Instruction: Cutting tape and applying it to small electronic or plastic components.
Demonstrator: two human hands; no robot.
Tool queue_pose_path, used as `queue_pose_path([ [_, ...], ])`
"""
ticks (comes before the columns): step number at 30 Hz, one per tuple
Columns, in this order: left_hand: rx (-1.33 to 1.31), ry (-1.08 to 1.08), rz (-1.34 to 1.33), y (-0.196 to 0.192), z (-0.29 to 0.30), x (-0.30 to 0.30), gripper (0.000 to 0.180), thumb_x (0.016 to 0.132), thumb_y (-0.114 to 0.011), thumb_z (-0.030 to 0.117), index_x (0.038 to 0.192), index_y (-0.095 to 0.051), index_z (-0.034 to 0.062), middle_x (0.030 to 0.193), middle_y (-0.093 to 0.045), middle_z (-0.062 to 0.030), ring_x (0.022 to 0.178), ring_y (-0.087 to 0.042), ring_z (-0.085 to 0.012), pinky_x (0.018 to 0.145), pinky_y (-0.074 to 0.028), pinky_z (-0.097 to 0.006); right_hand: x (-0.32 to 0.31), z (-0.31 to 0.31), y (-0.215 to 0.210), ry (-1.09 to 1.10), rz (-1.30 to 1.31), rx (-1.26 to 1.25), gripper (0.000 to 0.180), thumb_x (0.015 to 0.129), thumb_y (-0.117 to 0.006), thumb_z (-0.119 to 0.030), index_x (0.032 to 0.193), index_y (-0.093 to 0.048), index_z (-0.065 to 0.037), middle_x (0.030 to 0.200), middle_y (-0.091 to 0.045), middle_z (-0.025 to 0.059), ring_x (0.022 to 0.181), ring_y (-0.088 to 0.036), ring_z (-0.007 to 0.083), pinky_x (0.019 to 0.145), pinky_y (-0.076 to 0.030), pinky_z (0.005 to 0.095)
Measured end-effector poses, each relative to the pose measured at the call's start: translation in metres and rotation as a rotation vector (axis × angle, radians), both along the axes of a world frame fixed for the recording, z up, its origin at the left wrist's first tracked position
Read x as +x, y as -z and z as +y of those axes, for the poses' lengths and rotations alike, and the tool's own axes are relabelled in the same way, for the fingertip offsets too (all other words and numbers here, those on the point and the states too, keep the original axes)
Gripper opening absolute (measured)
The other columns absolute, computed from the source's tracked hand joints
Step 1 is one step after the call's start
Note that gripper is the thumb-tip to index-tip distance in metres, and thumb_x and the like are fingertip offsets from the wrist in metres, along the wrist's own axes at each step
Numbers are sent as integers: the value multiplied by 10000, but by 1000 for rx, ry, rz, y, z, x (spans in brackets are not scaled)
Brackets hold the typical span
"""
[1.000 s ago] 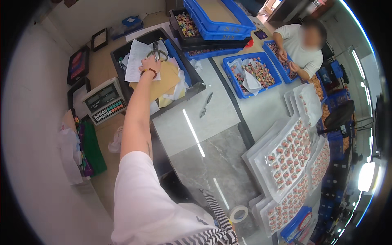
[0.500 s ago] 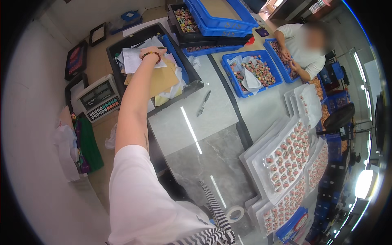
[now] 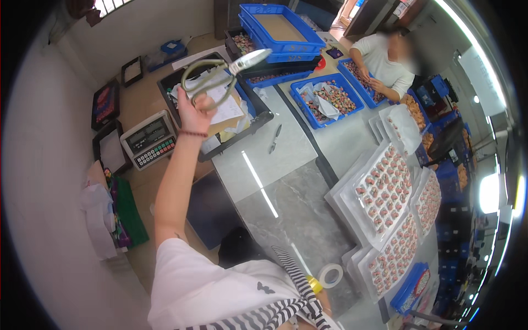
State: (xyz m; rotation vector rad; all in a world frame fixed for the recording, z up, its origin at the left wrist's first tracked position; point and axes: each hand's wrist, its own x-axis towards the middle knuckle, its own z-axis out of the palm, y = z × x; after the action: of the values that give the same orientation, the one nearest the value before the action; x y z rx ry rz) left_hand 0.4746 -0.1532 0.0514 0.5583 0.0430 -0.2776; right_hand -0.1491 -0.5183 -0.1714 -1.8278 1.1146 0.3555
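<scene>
My left hand [image 3: 195, 114] is raised over a black crate [image 3: 258, 124] of papers, closed on scissors [image 3: 212, 93]. The scissors have olive-green loop handles and a metal blade end pointing to the upper right. White sheets [image 3: 226, 110] and brown envelopes lie in the crate below. At the bottom, part of my right hand [image 3: 324, 302] shows beside a small yellow thing [image 3: 314, 284]; its fingers are hidden behind the striped strap [image 3: 289, 269]. A roll of tape [image 3: 331, 276] lies on the table right by it.
A digital scale [image 3: 148, 140] stands left of the crate. A utility knife [image 3: 275, 138] lies on the tabletop. Stacked trays of small pink pieces [image 3: 385, 190] fill the right side. Behind are a blue bin [image 3: 330, 122] of pieces and a seated co-worker [image 3: 385, 66].
My left hand has lifted out of the crate and now holds the scissors up. Part of my right hand and the yellow thing have come into view at the bottom.
</scene>
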Motion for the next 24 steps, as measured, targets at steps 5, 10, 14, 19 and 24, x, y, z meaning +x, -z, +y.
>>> queue_pose_path([
  [5, -162, 277, 92, -8, -28, -173, 576, 887, -385, 666, 569, -275, 199, 494, -187, 86, 542, -242, -97, 492, -222, -247, -85, 79, 0, 130, -23, 47, 217, 802, -670, -137, 962, -694, 8, 877, -698, 79, 812, -634, 150, 727, -494, 318],
  [10, -283, 538, 266, -26, -65, -284, 596, 882, -334, 692, 583, -249, 184, 495, -219, 62, 556, -270, -115, 510, -239, -246, -79, 89, -32, 273, -47, 149, 193, 859, -624, -147, 982, -689, -13, 820, -675, 57, 692, -634, 140, 623, -507, 273],
  [14, -256, 626, 318, -37, -85, -343, 584, 877, -359, 671, 583, -245, 180, 490, -228, 59, 554, -246, -116, 513, -228, -251, -102, 82, 3, 361, -187, 286, 172, 878, -588, -160, 924, -670, -16, 696, -639, 40, 557, -575, 114, 522, -454, 247],
  [19, -221, 759, 286, -49, -108, -405, 577, 881, -355, 661, 590, -241, 176, 486, -229, 61, 545, -240, -113, 513, -230, -252, -121, 79, 10, 335, -203, 191, 169, 871, -547, -100, 910, -664, 15, 697, -643, 64, 596, -620, 144, 540, -475, 279],
  [24, -59, 741, 271, -54, -132, -472, 559, 900, -375, 613, 586, -238, 172, 481, -230, 61, 528, -207, -105, 500, -216, -246, -135, 89, -71, 446, -456, -207, 222, 889, -545, -124, 1039, -620, 21, 815, -680, 103, 731, -655, 188, 691, -529, 322],
])
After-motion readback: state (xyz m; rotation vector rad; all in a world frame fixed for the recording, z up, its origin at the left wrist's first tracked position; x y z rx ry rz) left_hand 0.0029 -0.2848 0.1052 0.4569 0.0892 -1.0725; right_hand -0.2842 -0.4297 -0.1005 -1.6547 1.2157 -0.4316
